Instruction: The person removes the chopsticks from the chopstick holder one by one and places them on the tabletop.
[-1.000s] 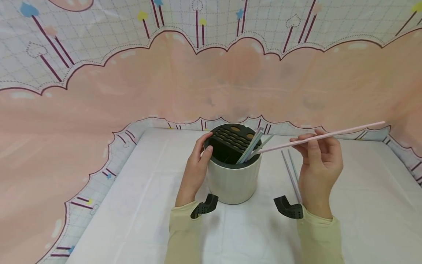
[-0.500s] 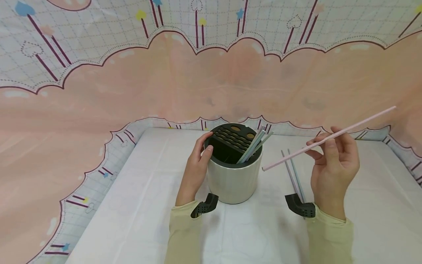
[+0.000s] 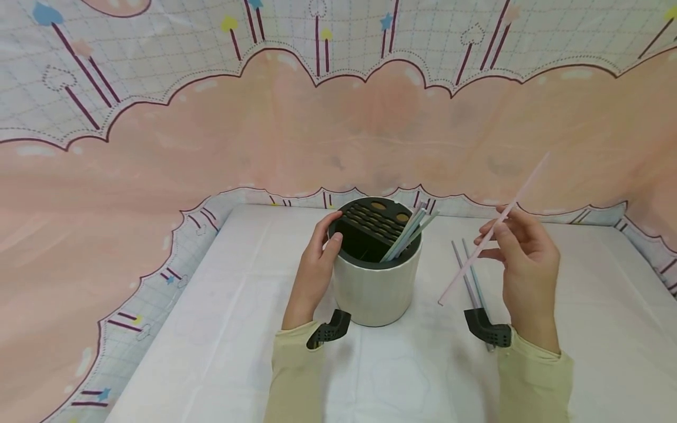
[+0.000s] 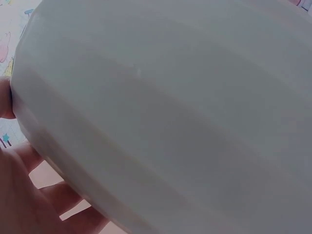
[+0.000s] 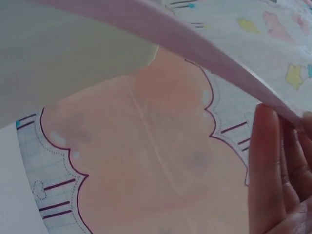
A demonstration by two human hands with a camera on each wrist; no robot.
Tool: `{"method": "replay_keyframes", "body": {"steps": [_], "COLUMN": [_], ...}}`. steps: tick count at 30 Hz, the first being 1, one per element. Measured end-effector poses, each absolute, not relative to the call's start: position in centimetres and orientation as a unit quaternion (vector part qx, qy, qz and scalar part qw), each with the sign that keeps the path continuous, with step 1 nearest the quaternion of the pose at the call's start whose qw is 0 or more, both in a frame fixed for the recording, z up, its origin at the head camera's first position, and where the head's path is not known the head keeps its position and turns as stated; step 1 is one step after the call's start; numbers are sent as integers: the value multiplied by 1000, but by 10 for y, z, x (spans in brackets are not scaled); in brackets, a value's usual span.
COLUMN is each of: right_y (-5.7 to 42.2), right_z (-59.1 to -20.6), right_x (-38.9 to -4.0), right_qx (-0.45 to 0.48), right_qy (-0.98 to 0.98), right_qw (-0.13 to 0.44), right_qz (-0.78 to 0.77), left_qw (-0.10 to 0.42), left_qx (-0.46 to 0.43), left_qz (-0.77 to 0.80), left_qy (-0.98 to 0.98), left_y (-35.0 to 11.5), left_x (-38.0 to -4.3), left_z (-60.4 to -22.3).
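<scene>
My right hand point(image 3: 529, 273) pinches a thin pink drinking straw point(image 3: 465, 268) between thumb and fingers, above the table. The straw slants, its lower end toward the holder and its upper end away to the right; in the right wrist view the pink straw point(image 5: 204, 56) crosses the top. My left hand point(image 3: 314, 270) grips the left side of a round white pen holder point(image 3: 372, 296), thumb at the dark rim. Several bluish and greenish straws point(image 3: 404, 238) lean in the holder's front right compartment. Its pale ribbed wall point(image 4: 161, 112) fills the left wrist view.
Two more straws point(image 3: 466, 277), purplish and bluish, lie on the white table point(image 3: 233, 329) between the holder and my right forearm, partly behind the wrist mount point(image 3: 488, 329). A patterned pink curtain point(image 3: 338, 129) hangs behind the table.
The pink straw's lower end has left the holder's rim. My right hand has moved right, then slightly back left, tilting the straw steeper. My left hand and the holder stay put.
</scene>
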State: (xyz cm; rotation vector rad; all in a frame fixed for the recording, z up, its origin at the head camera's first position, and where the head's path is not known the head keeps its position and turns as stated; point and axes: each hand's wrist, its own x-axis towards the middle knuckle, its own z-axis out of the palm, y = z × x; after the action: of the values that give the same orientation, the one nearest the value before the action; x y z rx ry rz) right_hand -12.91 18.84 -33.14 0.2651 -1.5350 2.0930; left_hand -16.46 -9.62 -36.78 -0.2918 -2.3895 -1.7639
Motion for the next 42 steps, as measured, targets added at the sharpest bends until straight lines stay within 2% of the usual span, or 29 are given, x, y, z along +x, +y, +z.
{"method": "replay_keyframes", "body": {"steps": [4, 10, 22, 42], "right_y": [189, 188, 189, 211], "right_z": [-333, -345, -366, -393], "right_x": [-128, -135, -150, -176], "right_qx": [57, 64, 39, 36], "right_qy": [-674, -813, -881, -904], "right_qw": [229, 155, 49, -9], "right_qz": [700, 558, 470, 427], "left_qw": [79, 79, 79, 78], "left_qx": [-99, -97, -102, -95], "left_qz": [-587, -587, -591, -590], "left_qy": [-800, -800, -796, -798], "left_y": [-96, -96, -97, -93], "left_x": [-162, -159, -160, -166], "left_z": [-367, -367, -368, -367]}}
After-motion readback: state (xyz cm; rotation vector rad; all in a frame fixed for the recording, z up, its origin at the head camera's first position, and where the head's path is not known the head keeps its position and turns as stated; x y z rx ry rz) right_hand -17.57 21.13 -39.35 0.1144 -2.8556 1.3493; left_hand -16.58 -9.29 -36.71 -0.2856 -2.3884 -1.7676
